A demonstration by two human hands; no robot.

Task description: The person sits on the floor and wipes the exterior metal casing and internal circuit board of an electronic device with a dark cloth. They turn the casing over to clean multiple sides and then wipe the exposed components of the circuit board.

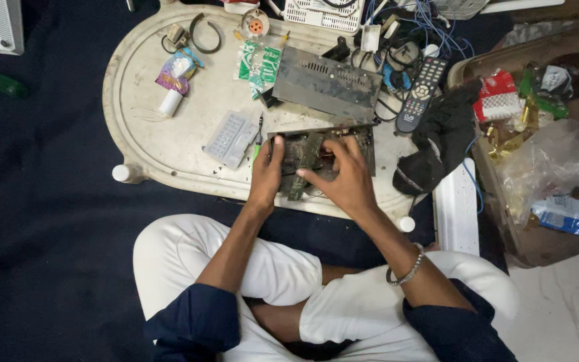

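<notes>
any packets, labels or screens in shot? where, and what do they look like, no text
Green and white packet: top of the tray, left of the dark metal cover; flat, crumpled.
Purple and white wrapper: tray's upper left; small, twisted.
Red and white packet: in the brown case, right; squarish.
Blue and white pouch: case's lower part; flat.
No screens.

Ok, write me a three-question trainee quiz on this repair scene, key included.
1. True or false: both hands are on the opened device with the circuit board.
2. What lies just right of the detached metal cover? A) remote control B) kettle C) hammer
3. Which wrist wears a bracelet?

Key
1. True: the left hand grips its left edge and the right hand rests its fingers on the board.
2. A, the remote control.
3. The right wrist wears the bracelet.
</notes>
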